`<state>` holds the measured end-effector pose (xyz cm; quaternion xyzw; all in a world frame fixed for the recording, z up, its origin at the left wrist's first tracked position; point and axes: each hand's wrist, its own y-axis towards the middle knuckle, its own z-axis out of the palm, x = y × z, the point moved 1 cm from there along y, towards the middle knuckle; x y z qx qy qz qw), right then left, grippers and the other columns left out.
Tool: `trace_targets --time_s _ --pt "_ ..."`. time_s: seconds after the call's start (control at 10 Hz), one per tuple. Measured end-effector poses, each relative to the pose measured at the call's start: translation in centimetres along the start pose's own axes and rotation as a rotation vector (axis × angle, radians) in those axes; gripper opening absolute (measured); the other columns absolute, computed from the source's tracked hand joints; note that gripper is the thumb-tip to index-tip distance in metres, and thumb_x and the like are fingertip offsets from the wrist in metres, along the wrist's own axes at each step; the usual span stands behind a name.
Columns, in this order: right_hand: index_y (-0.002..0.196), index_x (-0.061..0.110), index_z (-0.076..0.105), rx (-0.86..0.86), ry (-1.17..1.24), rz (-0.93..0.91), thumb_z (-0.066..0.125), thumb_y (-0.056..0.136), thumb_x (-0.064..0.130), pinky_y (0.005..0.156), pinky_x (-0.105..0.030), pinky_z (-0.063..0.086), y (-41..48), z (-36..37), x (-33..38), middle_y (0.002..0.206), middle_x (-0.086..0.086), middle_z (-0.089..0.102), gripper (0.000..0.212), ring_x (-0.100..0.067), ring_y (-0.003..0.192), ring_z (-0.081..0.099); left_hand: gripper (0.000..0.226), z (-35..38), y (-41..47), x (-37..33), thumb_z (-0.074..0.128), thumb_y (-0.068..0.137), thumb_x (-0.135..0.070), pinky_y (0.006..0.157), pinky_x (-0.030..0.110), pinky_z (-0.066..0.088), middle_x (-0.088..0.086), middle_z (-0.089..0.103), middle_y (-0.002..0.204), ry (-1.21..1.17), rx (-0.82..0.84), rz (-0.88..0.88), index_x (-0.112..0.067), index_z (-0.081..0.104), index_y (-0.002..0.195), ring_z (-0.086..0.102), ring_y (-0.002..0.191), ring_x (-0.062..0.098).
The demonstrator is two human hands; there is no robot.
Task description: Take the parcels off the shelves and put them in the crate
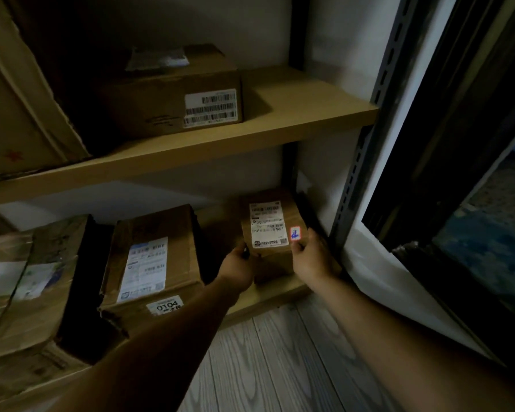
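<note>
Both hands were clamped on the small parcel (272, 227), which stood at the right end of the lower shelf (274, 295), between the two sets of fingers. The left hand (238, 269) gripped its near-left corner, thumb curled over the edge and the other fingers hidden behind the carton. The right hand (312, 257) pinched the right side, thumb pressed on the label face beside a red-bordered sticker and the fingers wrapped round out of sight. To do the step well, I judged the parcel should be drawn straight back toward the wrists, kept level, and kept off the metal upright (360, 162) just right of the right-hand fingers. Five cartons showed. Three were on the lower shelf: the held one, a larger one marked 0104 (155, 257) just left of the left-hand fingers, and a taped one (33, 281) farther left. Two were on the upper shelf (295, 114), above the fingers: a barcoded box (173, 93) and a big carton (18, 114) at far left. No crate was in view.
</note>
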<state>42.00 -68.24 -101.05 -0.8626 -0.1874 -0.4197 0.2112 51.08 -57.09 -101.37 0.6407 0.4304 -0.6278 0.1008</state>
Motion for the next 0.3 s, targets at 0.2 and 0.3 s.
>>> trace_targets --time_s 0.2,0.3 --pt "0.153 0.021 -0.002 0.072 -0.162 0.049 0.044 0.1 0.03 0.094 -0.034 0.041 -0.5 -0.2 -0.2 0.156 -0.01 0.019 0.071 -0.03 0.134 0.037 0.046 -1.2 0.5 0.1 0.062 0.087 -0.024 0.085 0.031 0.051 -0.002 0.06 0.122 0.088 0.155 -0.019 -0.034 0.048 0.13 0.059 0.103 0.014" --pt "0.153 0.024 0.005 0.024 -0.238 -0.028 0.05 0.096 0.035 0.1 -0.037 0.041 -1.4 -0.2 0.6 0.157 -0.009 0.013 0.073 -0.031 0.137 0.033 0.047 -2.5 -1.3 -1.0 0.059 0.09 -0.022 0.069 0.017 0.047 0.002 0.058 0.125 0.129 0.18 0.033 -0.022 0.044 0.135 0.059 0.102 0.012"
